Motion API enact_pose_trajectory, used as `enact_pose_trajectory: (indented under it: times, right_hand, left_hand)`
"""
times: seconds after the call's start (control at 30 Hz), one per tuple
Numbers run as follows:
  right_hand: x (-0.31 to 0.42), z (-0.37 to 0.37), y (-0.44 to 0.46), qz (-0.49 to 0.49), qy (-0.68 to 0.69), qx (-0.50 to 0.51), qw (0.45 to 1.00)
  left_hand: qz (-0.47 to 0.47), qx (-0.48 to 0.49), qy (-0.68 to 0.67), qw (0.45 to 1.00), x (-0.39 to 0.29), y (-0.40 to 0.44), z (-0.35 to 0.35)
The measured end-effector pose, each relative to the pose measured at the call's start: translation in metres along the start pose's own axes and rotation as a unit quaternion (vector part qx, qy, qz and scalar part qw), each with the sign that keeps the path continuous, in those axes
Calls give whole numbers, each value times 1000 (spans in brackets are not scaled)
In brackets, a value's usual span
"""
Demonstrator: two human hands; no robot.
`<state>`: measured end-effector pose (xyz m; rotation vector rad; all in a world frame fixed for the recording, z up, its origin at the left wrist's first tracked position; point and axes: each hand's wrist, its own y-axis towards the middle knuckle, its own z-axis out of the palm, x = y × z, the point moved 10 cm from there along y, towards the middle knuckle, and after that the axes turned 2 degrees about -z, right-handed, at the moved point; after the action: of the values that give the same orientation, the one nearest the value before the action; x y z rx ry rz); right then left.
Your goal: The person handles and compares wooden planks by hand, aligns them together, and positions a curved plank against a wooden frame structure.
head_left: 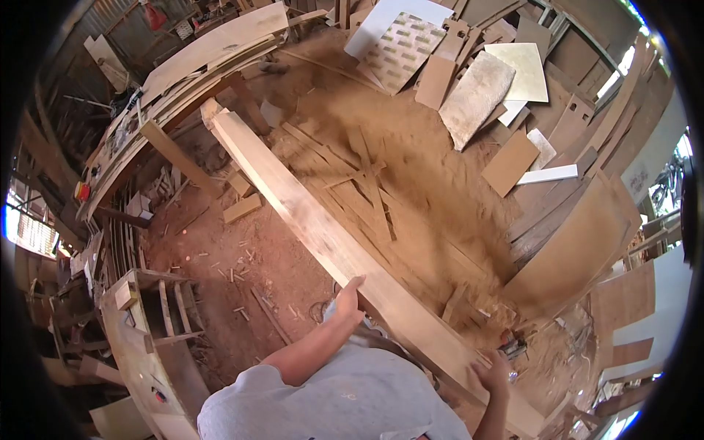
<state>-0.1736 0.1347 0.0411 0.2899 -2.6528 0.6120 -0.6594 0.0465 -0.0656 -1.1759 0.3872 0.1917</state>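
Note:
A long, pale wooden beam (317, 229) runs diagonally in front of my body, from the workbench at upper left down to the lower right. My left hand (350, 299) grips its near edge around the middle, thumb on top and the other fingers hidden beneath. Closer to the lower right end, my right hand (493, 369) is closed over the beam's side, fingertips on its upper face. The far end of the beam lies close to the bench edge; whether it rests there I cannot tell.
A workbench stacked with boards (213, 55) stands at upper left. Thin wood strips (367, 183) lie on the sawdust-covered floor (440, 198) beyond the beam. Panels and offcuts (477, 95) lean in a heap at upper right. A wooden frame (158, 345) stands at lower left.

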Motion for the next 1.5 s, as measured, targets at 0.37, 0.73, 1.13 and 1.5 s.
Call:
enact_pose_trajectory:
  times: [0.37,0.73,1.13,1.5]
  right_hand:
    - [116,48,-9,-115,-119,-50,985]
    - [97,17,62,-21,-96,34,995]
    - [87,24,58,32,-70,-19,997]
    - [214,71,121,27,-68,63,995]
  left_hand:
    - [65,21,105,992,-17,-10,34]
    - [257,44,305,916,-70,-1,36]
    - [608,159,731,266,-259,-26,161]
    - [374,332,851,159,-249,91,172]
